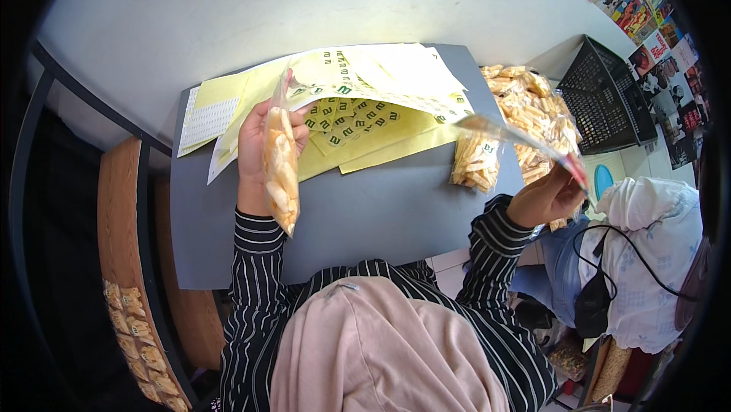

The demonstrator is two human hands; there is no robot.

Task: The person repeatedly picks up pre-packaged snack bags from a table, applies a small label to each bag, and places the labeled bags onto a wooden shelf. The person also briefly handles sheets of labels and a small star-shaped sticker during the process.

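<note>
My left hand (257, 138) is closed around a clear plastic bag of snack pieces (281, 178), held upright above the grey table (331, 223); its fingers also touch the edge of a white-backed sticker sheet (400, 78). At the right, my right hand (545, 198) grips a thin, flat piece (531, 140) with a glossy surface and a red part near the fingers; it is blurred, and its kind is unclear. Below its far end stands a filled snack bag with a printed round sticker (477, 163). Yellow sheets with round stickers (348, 120) lie under the raised white sheet.
Many filled snack bags (525, 109) are heaped beyond the table's right edge, beside a black plastic basket (605, 98). Clothing (651, 258) and a black cable hang at the right. Small packed bags (137, 332) line a wooden shelf (123, 212) at the left.
</note>
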